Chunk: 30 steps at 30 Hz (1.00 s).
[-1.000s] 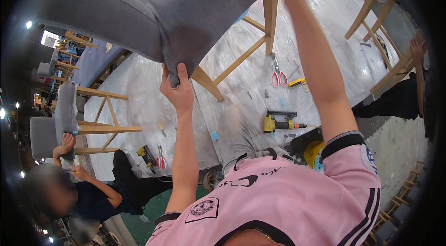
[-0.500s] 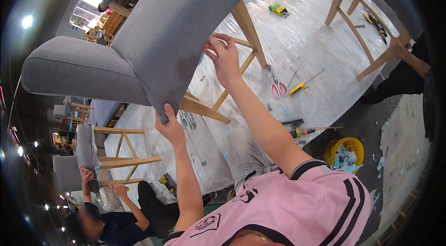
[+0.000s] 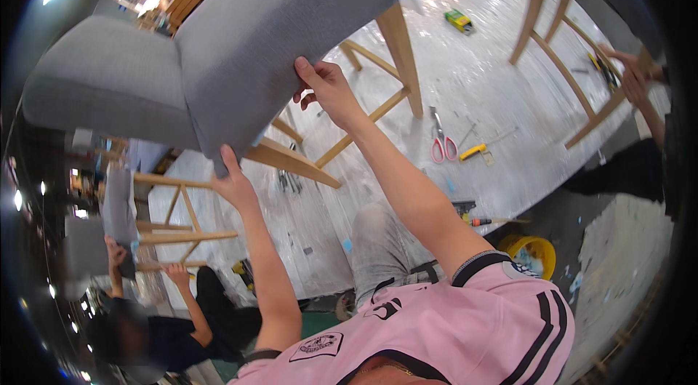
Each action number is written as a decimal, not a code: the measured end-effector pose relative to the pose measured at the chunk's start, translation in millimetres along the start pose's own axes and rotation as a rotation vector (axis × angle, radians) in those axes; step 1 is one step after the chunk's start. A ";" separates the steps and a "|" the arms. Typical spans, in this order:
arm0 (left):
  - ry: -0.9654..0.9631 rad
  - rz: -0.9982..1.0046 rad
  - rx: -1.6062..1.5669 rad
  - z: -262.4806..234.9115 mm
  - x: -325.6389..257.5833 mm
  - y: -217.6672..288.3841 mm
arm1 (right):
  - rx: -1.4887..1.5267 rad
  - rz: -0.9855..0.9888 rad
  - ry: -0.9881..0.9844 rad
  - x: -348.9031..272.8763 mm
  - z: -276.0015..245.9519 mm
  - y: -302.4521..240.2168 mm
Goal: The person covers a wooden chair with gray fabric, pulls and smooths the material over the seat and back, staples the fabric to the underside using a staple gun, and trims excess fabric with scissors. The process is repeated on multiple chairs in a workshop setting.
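A grey upholstered chair (image 3: pixel 247 29) with pale wooden legs stands tilted in front of me, its backrest toward the left. At its near lower corner my left hand (image 3: pixel 236 185) pinches the grey cover fabric, thumb on top. My right hand (image 3: pixel 329 93) holds the seat's edge farther along, thumb pressed on the cloth; its other fingers curl under and are partly hidden. A darker smudge marks the cloth near my right thumb. On the plastic-wrapped table (image 3: pixel 407 199) beyond my right forearm lie red-handled scissors (image 3: pixel 443 146) and a yellow-handled screwdriver (image 3: pixel 474 152).
A green and yellow box (image 3: pixel 459 21) lies farther back on the table. Beside its right edge stands a yellow bucket (image 3: pixel 547 248) with scraps. Co-workers handle another chair (image 3: pixel 120 203) at lower left and one (image 3: pixel 539 7) at right.
My right hand has gone from reaching under the seat edge, fingers apart, to holding the edge with its thumb on the cloth. The chair and my left hand appear shifted leftward and up.
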<state>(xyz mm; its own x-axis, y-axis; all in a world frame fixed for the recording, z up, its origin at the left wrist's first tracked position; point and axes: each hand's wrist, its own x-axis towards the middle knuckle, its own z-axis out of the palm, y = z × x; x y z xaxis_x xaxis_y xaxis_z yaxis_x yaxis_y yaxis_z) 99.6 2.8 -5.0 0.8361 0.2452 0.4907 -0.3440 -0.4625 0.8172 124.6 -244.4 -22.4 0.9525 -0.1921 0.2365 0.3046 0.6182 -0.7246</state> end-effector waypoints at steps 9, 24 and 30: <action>-0.011 0.076 -0.037 -4.2 122.6 -18.2 | 0.004 -0.303 0.040 109.1 57.2 49.6; 0.385 0.442 0.060 6.0 168.1 -31.0 | 0.096 -0.343 0.032 176.4 92.0 85.3; -0.112 1.086 0.522 84.2 178.6 128.3 | 0.114 -0.334 -0.015 183.4 81.8 82.7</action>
<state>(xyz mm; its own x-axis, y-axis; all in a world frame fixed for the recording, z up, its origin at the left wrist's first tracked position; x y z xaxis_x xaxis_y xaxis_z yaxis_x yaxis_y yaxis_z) 240.7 -84.4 162.0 0.2599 -0.5476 0.7953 -0.6975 -0.6761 -0.2376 323.8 -166.1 14.0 0.8000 -0.3874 0.4581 0.5956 0.6045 -0.5290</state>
